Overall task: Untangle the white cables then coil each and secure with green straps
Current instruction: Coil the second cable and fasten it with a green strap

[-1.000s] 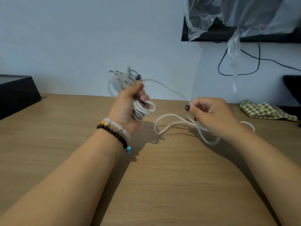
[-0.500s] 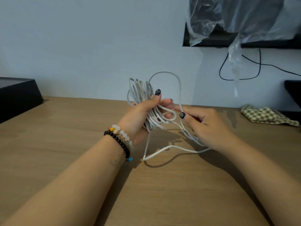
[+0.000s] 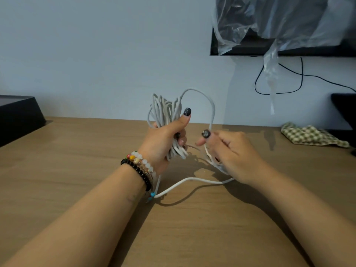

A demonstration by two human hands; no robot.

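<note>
The fingers (image 3: 180, 138) of the left hand (image 3: 163, 140) are curling round a bundle of white cable (image 3: 166, 116), with the thumb lying up along the side of the coils. The bundle is standing upright above the table (image 3: 77, 170), its loops fanning out over the top of the fist. The right hand (image 3: 233, 155) is pinching a single strand of the same cable between thumb and forefinger, just beside the left hand.

From the pinch, the strand is arching up and over to join the top of the bundle. Below the right hand, a slack length (image 3: 192, 181) is trailing across the table toward the left wrist, where beaded bracelets (image 3: 140, 166) are sitting.

Farther back, a green checked cloth (image 3: 312, 134) is lying at the right rear of the table. A black box (image 3: 17, 118) is sitting at the left rear edge. On the wall, clear plastic film (image 3: 269, 22) is hanging over a dark screen (image 3: 250, 49), and a thin black wire (image 3: 289, 81) is looping beneath it.
</note>
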